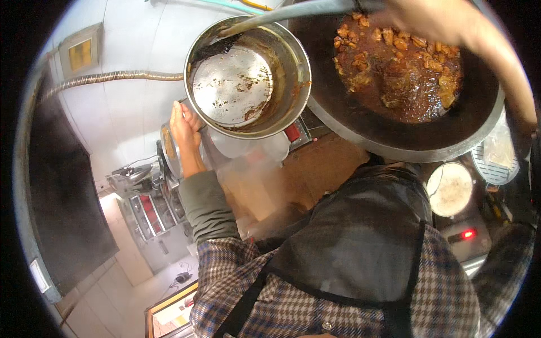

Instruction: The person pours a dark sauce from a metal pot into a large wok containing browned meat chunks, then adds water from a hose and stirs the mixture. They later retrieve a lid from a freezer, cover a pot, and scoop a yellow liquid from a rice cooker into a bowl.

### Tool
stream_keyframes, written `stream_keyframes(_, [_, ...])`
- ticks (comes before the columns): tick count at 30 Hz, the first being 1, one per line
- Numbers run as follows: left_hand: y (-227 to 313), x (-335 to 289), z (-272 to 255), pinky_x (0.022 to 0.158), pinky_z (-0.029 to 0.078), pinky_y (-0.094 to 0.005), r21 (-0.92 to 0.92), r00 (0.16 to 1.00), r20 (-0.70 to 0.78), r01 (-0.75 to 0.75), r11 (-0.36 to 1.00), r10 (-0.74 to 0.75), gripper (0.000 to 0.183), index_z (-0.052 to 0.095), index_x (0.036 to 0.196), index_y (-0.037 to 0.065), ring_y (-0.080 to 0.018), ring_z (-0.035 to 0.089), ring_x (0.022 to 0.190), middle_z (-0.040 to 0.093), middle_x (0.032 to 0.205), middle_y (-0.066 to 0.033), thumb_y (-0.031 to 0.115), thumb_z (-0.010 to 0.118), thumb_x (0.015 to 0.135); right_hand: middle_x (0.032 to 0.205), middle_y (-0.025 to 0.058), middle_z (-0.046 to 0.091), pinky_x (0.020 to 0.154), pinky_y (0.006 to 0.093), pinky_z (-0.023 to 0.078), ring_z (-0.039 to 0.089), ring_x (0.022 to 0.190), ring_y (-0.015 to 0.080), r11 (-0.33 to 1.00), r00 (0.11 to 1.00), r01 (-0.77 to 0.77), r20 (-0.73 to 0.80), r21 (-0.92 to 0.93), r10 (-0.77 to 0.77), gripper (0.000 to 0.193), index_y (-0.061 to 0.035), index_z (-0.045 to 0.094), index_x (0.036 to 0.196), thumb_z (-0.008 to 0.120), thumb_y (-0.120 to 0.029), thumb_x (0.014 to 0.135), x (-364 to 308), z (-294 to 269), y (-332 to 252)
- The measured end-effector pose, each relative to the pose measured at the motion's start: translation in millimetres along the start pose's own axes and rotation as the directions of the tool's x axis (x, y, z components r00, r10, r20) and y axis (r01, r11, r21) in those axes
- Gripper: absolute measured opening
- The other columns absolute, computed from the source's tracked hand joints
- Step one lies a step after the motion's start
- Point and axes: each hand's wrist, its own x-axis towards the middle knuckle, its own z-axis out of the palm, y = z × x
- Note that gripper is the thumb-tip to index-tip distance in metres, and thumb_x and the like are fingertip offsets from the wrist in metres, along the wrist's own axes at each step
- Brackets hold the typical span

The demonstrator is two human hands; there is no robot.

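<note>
My left hand (187,125) is closed at the left side of a round metal pot (288,79), gripping it near the rim. The pot is tilted so its inside shows, with brown residue on the wall and bottom. My right hand (422,19), smeared by motion, reaches over the wok at the upper right. It is closed around the handle of a long-handled spatula (315,9), whose dark end rests inside the pot. The large dark wok (389,147) holds chunks of meat in glossy reddish-brown sauce (411,73).
A round container with pale contents (449,189) and a slotted tray (496,163) stand to the right of the wok. A ribbed metal hose (121,76) runs along the white wall at left. Steam drifts below the pot, above a brown floor (324,169).
</note>
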Motion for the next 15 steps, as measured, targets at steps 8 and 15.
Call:
stream_keyframes(8, [3.8,-8.7,19.7,0.038,0.015,-0.0224,0.012,0.999,-0.010,-0.038,0.999,0.038,0.029,0.048,0.080,0.013,-0.0036,0.022,0.042,0.034,0.056,0.0073,0.032,0.051,0.102,0.092,0.0177,0.068,0.076,0.0371,0.055,0.068,0.086,0.0258,0.991,0.989,-0.032,0.140,-0.132,0.051,0.035,0.0038,0.058,0.121,0.062,-0.010,0.089,-45.1,-55.3,-72.9])
stream_keyframes(15, [-2.9,-19.0,15.8,0.038,0.016,-0.0230,-0.009,0.999,-0.045,-0.029,1.000,0.029,0.028,0.048,0.080,0.014,-0.0040,0.024,0.042,0.036,0.056,0.0071,0.031,0.051,0.102,0.079,0.0061,0.061,0.055,0.0324,0.052,0.062,0.060,0.0192,0.794,0.864,0.199,-0.280,-0.574,-0.419,0.037,-0.0108,0.063,0.122,0.063,-0.013,0.085,-37.1,52.5,-26.5])
